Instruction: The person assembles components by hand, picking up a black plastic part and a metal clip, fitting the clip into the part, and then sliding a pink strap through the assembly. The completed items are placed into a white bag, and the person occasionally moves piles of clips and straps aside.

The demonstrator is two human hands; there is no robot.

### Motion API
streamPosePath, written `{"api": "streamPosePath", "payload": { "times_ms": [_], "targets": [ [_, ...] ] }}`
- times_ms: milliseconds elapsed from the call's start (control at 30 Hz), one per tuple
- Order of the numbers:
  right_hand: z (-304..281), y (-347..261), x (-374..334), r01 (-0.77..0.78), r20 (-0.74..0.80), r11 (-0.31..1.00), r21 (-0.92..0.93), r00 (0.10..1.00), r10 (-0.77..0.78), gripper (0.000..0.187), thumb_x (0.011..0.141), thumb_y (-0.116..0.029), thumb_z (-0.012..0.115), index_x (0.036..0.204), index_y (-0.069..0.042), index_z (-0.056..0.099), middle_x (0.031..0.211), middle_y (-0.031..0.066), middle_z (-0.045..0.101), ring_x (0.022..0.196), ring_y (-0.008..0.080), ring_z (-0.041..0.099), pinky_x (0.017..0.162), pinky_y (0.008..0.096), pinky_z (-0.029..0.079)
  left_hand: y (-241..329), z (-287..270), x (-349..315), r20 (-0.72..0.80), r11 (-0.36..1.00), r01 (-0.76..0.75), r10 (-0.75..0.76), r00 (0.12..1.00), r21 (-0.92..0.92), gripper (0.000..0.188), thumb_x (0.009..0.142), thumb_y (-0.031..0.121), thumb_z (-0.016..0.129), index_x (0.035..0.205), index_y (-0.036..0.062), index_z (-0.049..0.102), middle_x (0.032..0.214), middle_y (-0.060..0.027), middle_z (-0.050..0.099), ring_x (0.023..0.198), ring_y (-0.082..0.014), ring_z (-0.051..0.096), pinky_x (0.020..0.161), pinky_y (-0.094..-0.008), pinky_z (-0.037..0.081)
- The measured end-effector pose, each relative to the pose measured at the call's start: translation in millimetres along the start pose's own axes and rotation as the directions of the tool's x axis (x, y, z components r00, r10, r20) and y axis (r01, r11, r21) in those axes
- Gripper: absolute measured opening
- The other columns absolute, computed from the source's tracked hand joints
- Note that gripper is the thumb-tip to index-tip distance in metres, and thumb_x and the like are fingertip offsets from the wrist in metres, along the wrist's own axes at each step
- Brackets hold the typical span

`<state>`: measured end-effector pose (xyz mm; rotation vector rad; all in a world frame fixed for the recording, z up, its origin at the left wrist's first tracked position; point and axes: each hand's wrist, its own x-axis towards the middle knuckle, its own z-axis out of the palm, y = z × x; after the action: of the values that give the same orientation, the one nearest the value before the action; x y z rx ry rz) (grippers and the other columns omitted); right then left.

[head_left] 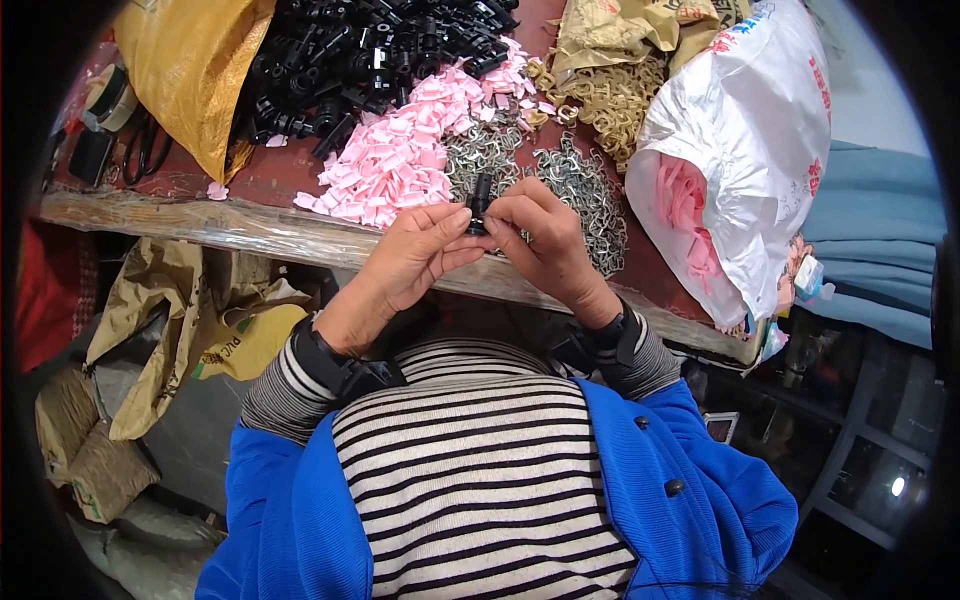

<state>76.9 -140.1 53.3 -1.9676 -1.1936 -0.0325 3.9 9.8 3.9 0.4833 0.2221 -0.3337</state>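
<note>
From my end, the left hand (412,250) has thumb and fingers pinching a black plastic part (482,190), right hand (548,240) fingertips pinched in at its lower end, just above the table's front edge (300,238). Printing-wise, the white sack (745,110) has red and blue characters.

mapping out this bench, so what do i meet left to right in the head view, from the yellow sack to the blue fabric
Yellow sack → left hand → small black part → right hand → white bag → blue fabric
</note>
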Motion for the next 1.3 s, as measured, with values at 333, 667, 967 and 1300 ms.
{"api": "streamPosePath", "payload": {
  "times_ms": [333,667,967,1300],
  "targets": [
    [-1,8,-6,-0.174,0.105,0.958,0.230,0.983,0.153,0.011,0.071,0.002,0.060,0.079,-0.002,0.053,0.068,0.0020,0.048,0.058,0.0106,0.049,0.049,0.0222,0.038,1,5,-2,-0.051,0.999,0.010,-0.007,0.999,0.051,0.020,0.083,0.009,0.051,0.097,-0.0035,0.052,0.092,-0.0114,0.058,0.083,-0.0212,0.060,0.068,-0.0232,0.052],
    [-22,52,8,-0.490,0.265,0.758,0.431,0.872,0.412,0.009,0.078,-0.007,0.056,0.083,-0.002,0.050,0.068,-0.0023,0.046,0.060,0.0028,0.044,0.051,0.0181,0.036,3,5,-3,-0.021,0.999,-0.014,0.015,1.000,0.040,0.019,0.081,0.006,0.052,0.098,-0.0035,0.052,0.090,-0.0129,0.059,0.082,-0.0228,0.061,0.067,-0.0231,0.052],
    [-25,116,34,-0.094,0.076,0.809,-0.581,0.983,0.168,0.015,0.075,-0.007,0.058,0.088,-0.003,0.051,0.066,0.0037,0.049,0.058,0.0078,0.047,0.052,0.0222,0.038,2,3,-2,-0.008,0.999,-0.026,0.027,1.000,0.019,0.019,0.081,0.005,0.052,0.098,-0.0039,0.051,0.090,-0.0127,0.059,0.083,-0.0236,0.061,0.067,-0.0230,0.052],
    [-27,62,8,-0.583,0.403,0.644,0.495,0.811,0.424,0.021,0.086,-0.024,0.048,0.082,-0.004,0.050,0.059,-0.0039,0.042,0.047,0.0032,0.035,0.042,0.0174,0.027,-5,-1,3,0.046,0.991,-0.134,0.133,0.990,0.018,0.028,0.084,0.008,0.047,0.108,-0.0056,0.044,0.100,-0.0176,0.055,0.095,-0.0219,0.055,0.080,-0.0275,0.048]
  ]
}}
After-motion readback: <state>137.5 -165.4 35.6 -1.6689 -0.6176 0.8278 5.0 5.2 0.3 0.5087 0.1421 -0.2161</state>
